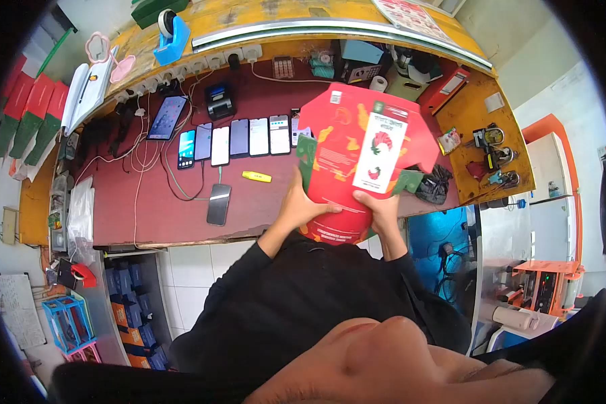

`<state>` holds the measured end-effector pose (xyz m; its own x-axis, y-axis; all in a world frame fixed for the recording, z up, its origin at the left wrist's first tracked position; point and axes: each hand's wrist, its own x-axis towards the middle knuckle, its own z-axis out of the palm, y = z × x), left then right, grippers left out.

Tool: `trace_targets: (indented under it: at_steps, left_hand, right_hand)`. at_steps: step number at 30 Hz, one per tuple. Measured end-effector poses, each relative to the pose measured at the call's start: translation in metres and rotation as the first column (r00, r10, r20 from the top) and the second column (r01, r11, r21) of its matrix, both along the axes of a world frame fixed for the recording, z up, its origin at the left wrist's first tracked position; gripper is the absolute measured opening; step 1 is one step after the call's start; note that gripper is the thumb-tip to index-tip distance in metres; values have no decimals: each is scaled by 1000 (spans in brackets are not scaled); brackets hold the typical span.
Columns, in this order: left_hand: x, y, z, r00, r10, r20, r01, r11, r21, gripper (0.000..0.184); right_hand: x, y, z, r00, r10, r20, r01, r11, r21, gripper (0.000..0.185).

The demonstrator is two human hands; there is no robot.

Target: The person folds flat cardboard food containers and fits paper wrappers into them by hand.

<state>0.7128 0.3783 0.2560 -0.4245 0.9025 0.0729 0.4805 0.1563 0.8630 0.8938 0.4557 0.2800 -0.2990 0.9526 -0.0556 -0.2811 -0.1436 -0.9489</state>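
Both my hands hold a red printed cardboard package point(343, 161) upright in front of my chest. It has angled flaps at the top, green flaps at its sides, orange flame-like shapes and a white panel point(380, 148) with red pictures. My left hand point(304, 202) grips its lower left edge, thumb across the front. On the lower right, my right hand point(382, 214) pinches it with the thumb at the foot of the white panel. The fingers behind the cardboard are mostly hidden. Left of it, a yellow highlighter point(256, 176) lies on the dark red desk point(161, 212).
Several phones point(258, 137) stand in a row behind the highlighter, with a tablet point(167, 118) to their left. Another phone point(218, 205) lies nearer, on a cable. A black plastic bag point(434, 185) sits at right. A blue tape dispenser point(173, 37) stands on the shelf.
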Motion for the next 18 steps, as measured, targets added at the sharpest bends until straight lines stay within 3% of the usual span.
trace_targets:
  at_steps: [1, 2, 3, 5, 7, 8, 9, 10, 11, 12, 13, 15, 16, 18]
  left_hand:
    - [-10, 6, -3, 917, -155, 368, 177, 984, -25, 116]
    - [-14, 9, -8, 682, -262, 683, 342, 940, 20, 105]
    - [-13, 9, -15, 681, -262, 684, 339, 941, 22, 105]
    - [-13, 11, -28, 548, -401, 734, 210, 915, 344, 83]
    - [-11, 5, -12, 523, -342, 781, 141, 938, 317, 78]
    - [-8, 2, 2, 623, -227, 749, 39, 965, 260, 70]
    - [-5, 1, 10, 705, -104, 701, -72, 974, 216, 61]
    - [2, -1, 9, 717, -71, 693, -112, 970, 215, 48]
    - [4, -4, 9, 720, -66, 691, -117, 970, 215, 48]
    - [5, -7, 8, 734, -69, 676, -116, 967, 225, 47]
    - [6, -10, 7, 747, -73, 660, -111, 966, 233, 45]
    - [5, -15, 13, 780, -72, 622, -87, 971, 222, 47]
    - [6, -16, 18, 801, -99, 590, -46, 973, 227, 47]
    - [4, -14, 22, 817, -130, 561, -2, 974, 228, 46]
  right_hand:
    - [-6, -6, 3, 999, 26, 34, -29, 997, 69, 54]
    - [-11, -11, 12, 996, 67, 58, -73, 991, 108, 54]
    - [-15, -10, 24, 991, 108, 80, -119, 981, 153, 54]
    - [-19, -1, 29, 979, 151, 135, -176, 965, 194, 56]
    - [-21, 9, 25, 970, 39, 240, -114, 944, 308, 65]
    - [-20, 10, 26, 932, -82, 352, -28, 955, 297, 84]
    - [-19, 9, 21, 933, -84, 349, -24, 955, 296, 84]
    - [-17, 9, 11, 842, -252, 477, -37, 855, 517, 93]
    - [-18, 10, -2, 721, -433, 541, -98, 710, 698, 102]
    - [-18, 12, -7, 762, -308, 569, -138, 782, 608, 110]
    - [-15, 13, -8, 765, -304, 568, -138, 784, 605, 110]
    - [-8, 10, -1, 827, 112, 551, -278, 934, 227, 100]
    - [-3, 15, -7, 827, 112, 551, -273, 936, 221, 100]
    - [4, 28, -14, 765, 313, 563, -468, 870, 152, 76]
